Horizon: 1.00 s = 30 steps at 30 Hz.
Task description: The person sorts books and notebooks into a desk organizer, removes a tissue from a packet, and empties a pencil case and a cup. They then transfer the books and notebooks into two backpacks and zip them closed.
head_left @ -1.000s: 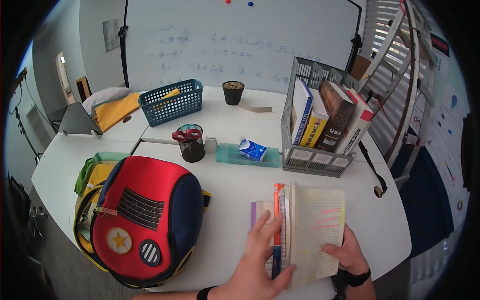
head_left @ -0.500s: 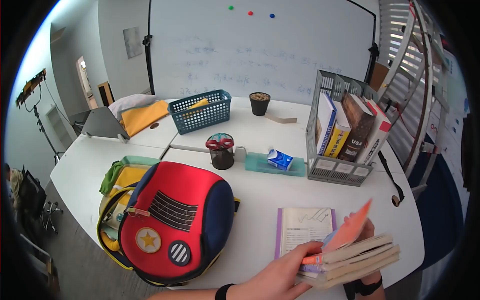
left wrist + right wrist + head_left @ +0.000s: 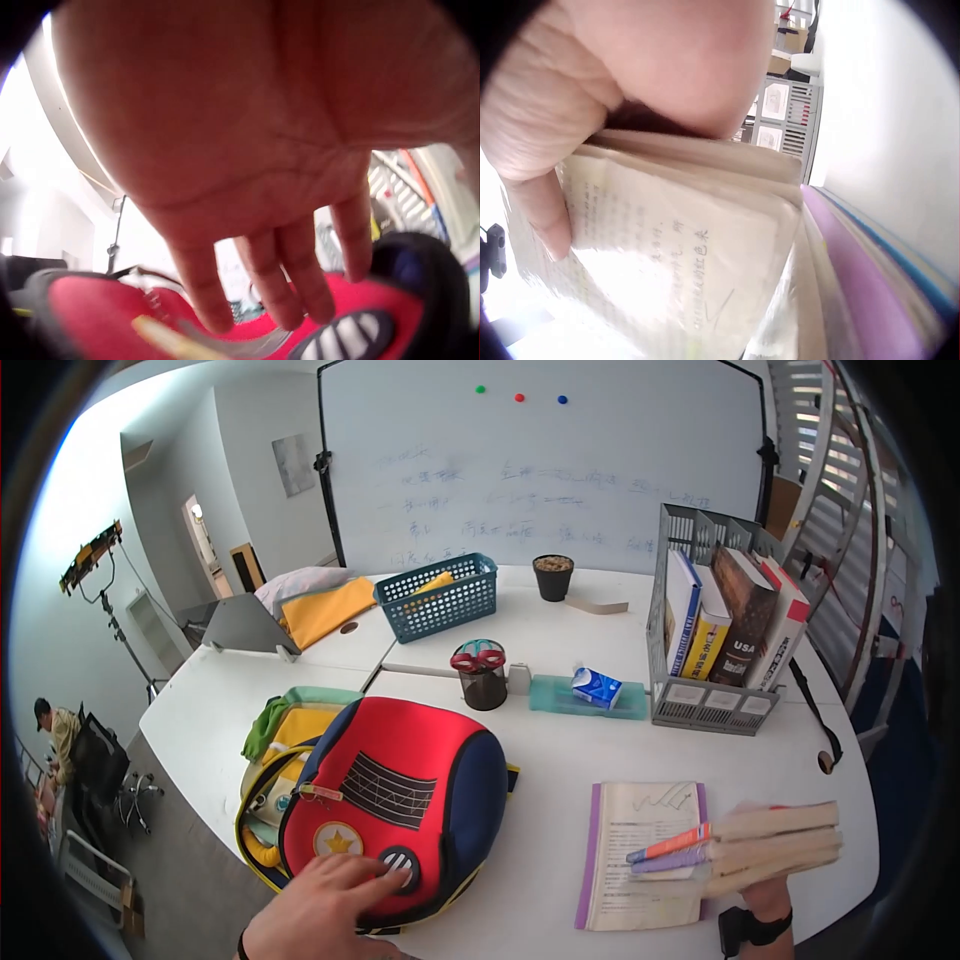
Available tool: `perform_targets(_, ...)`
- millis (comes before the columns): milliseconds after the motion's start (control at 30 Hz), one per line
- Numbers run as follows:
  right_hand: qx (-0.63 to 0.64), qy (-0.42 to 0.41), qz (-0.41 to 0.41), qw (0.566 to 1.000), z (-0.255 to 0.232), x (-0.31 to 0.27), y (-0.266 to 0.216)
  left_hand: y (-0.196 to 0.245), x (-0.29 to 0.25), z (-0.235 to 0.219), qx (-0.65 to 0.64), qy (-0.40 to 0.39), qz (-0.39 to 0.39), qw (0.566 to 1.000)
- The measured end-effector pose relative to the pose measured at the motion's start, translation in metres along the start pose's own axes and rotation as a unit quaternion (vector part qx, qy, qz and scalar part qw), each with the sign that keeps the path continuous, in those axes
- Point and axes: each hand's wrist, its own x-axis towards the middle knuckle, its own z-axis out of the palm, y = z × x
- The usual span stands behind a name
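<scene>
My right hand (image 3: pixel 768 898) grips a stack of worn books (image 3: pixel 775 847), level above the table's right side, most of the fingers hidden under it. In the right wrist view a finger lies across a handwritten page (image 3: pixel 667 232) of the stack. Beneath, to its left, an open book (image 3: pixel 640 900) with purple edges lies on the table. My left hand (image 3: pixel 325 905) hovers over the lower front of a red and navy backpack (image 3: pixel 400 735), fingers extended, near the striped round patch (image 3: pixel 345 337). It holds nothing.
Behind the backpack stands a mesh pen cup (image 3: pixel 484 688) with scissors. A teal case (image 3: pixel 552 696) carries a blue box (image 3: pixel 597 688). The grey file rack (image 3: pixel 705 705) with several books stands at the right, a teal basket (image 3: pixel 440 605) and plant pot (image 3: pixel 553 582) at the back.
My left hand has let go of the books and moved left to the backpack. The right hand now holds the stack alone, turned flat; the purple-edged book lies uncovered. The head view has shifted.
</scene>
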Motion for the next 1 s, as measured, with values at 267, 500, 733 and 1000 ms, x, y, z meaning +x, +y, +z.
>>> perform_targets(267, -0.305, -0.098, -0.169, 0.932, -0.048, 0.014, 0.023, 0.004, 0.025, 0.051, -0.031, 0.048, 0.158, 0.986)
perform_targets(500, -0.242, -0.034, -0.141, 0.959, -0.038, 0.007, 0.022, -0.003, 0.027, 0.035, -0.014, -0.061, 0.106, 0.992)
perform_targets(733, -0.243, 0.036, -0.142, 0.959, -0.05, -0.001, 0.027, -0.015, 0.038, 0.05, 0.135, -0.157, 0.126, 0.97)
perform_targets(1000, -0.018, 0.011, -0.099, 0.995, -0.017, 0.003, 0.01, -0.025, 0.031, 0.051, 0.186, -0.103, 0.208, 0.955)
